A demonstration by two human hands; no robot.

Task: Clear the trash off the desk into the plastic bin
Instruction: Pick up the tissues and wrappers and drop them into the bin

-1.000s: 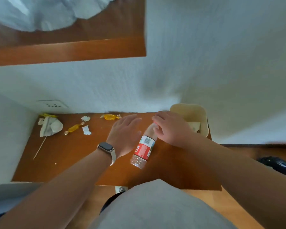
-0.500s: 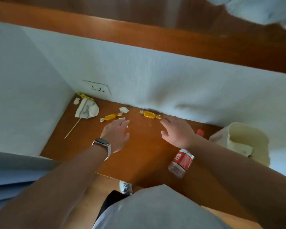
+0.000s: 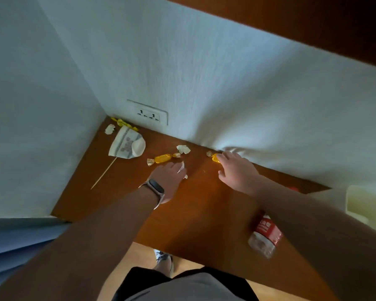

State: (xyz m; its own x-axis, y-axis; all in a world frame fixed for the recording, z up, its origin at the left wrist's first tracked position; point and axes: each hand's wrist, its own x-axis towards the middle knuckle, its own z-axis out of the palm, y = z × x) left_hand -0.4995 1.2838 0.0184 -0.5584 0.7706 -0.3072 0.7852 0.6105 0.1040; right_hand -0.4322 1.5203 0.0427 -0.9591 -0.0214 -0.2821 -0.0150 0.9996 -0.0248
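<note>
ok so pov looking down at the desk (image 3: 204,216), wood top shoved into a corner w/ white walls. Right hand (image 3: 237,170) is stretched out to the back wall, palm down, fingers fairly straight, and the fingertips (image 3: 220,157) are touching a yellow candy (image 3: 213,157). The candy sits right at the tips, half tucked under them, thumb off to the side and well clear of it, so it's not a pinch imo, just touching. Left hand (image 3: 168,177), the one w/ the smartwatch (image 3: 156,189), is palm down over a white paper scrap (image 3: 182,168). The scrap pokes out on the right side of the fingers, but I can't tell if it's actually pinched or just lying under them bc the fingers hide it. Just past that hand there's a 2nd yellow candy (image 3: 162,158), not touched, and a crumpled scrap (image 3: 183,149) beside it near the wall. Further left: a paper cone wrapper (image 3: 127,145) w/ a thin stick (image 3: 103,173) coming out of it, plus a small scrap (image 3: 109,128) and a yellow wrapper (image 3: 123,123) in the corner under the outlet (image 3: 149,114). A bottle (image 3: 264,235) w/ a red label lies on its side partly under the right forearm. The cream plastic bin (image 3: 360,205) is at the far right edge, blurry, well apart from both hands.
</note>
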